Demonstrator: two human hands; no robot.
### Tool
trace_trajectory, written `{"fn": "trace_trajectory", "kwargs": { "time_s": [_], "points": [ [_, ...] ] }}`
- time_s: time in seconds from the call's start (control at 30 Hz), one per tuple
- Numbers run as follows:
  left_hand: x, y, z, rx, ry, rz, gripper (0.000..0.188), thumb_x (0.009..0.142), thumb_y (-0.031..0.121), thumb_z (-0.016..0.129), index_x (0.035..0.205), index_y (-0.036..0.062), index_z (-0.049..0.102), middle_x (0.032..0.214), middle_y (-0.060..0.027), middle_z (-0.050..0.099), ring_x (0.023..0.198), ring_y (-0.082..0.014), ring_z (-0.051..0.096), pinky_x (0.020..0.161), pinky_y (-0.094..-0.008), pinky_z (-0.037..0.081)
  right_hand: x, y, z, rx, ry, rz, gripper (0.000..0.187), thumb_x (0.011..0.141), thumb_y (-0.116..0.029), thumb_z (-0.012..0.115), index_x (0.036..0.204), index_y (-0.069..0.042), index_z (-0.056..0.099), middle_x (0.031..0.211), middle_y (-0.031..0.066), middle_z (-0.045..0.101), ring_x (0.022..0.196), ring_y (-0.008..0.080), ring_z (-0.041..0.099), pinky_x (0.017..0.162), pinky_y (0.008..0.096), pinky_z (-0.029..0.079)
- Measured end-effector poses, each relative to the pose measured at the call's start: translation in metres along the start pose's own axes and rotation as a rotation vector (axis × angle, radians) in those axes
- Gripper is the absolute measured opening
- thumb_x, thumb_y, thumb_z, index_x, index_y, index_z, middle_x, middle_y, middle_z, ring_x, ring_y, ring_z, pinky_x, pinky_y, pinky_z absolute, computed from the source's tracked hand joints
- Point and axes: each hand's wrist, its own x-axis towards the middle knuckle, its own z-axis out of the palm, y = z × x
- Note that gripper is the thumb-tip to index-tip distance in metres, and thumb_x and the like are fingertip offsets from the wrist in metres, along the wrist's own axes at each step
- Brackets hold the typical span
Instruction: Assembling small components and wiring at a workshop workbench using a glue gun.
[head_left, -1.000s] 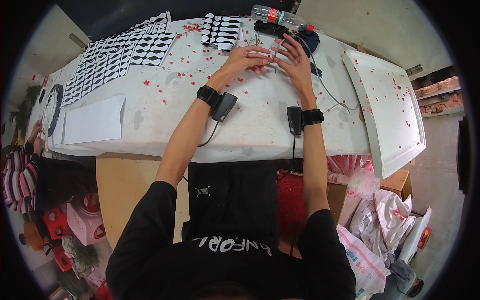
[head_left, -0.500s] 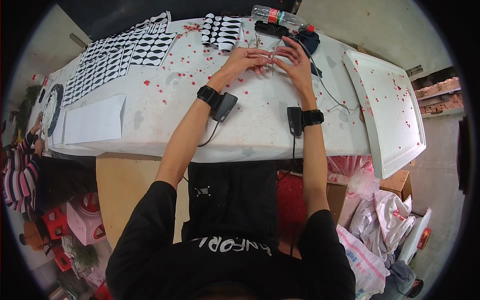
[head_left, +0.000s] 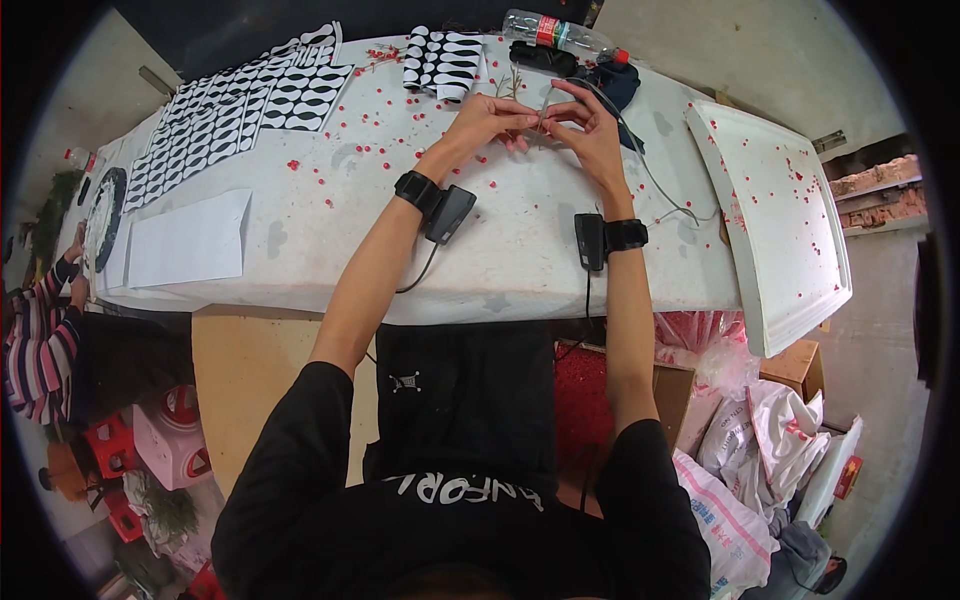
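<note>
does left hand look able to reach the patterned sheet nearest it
Probably yes: the patterned sheet lies just beyond the left hand, nothing visible between, though the hand seems busy with a twig.

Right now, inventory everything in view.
table: 1, white, centre
tray: 1, white, right
berries: many, red, table and tray
patterned sheets: several, black-and-white, table's far side
plain sheet: 1+, white, left
far bottle: 1, clear, far edge
pouch: 1, black, far edge
cloth: 1, navy, far edge
sprig: 1, brownish, far middle
strip: 1, grey, centre-right
sacks: several, white, lower right
stools: several, pink/red, lower left
co-worker: 1, striped top, left edge
left grip: 1, bare, pinching sprig
right grip: 1, bare, pinching strip
</note>
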Motion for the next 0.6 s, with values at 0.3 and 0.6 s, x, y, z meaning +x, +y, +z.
{"fn": "trace_trajectory", "kwargs": {
  "time_s": [0.3,0.6],
  "points": [
    [-0.0022,0.0039,0.0008,0.031,-0.002,-0.007,0.029,0.089,0.021,0.069,0.107,-0.0020,0.070,0.095,-0.0092,0.072,0.067,-0.0126,0.067,0.053,-0.0213,0.049,-0.0002,-0.0019,-0.0003,-0.082,0.007,0.000,0.055,0.082,-0.001,0.072,0.133,-0.005,0.053,0.095,0.0053,0.068,0.087,0.0098,0.064,0.072,0.0233,0.054],
    [-0.0028,0.0083,0.0019,0.037,0.023,-0.053,0.030,0.089,0.023,0.070,0.107,-0.0014,0.070,0.096,-0.0103,0.073,0.069,-0.0143,0.069,0.052,-0.0213,0.049,0.0003,-0.0014,-0.0009,-0.158,0.031,-0.038,0.053,0.081,-0.002,0.071,0.131,-0.006,0.055,0.092,0.0033,0.069,0.081,0.0060,0.061,0.066,0.0196,0.049]
  ]
}}
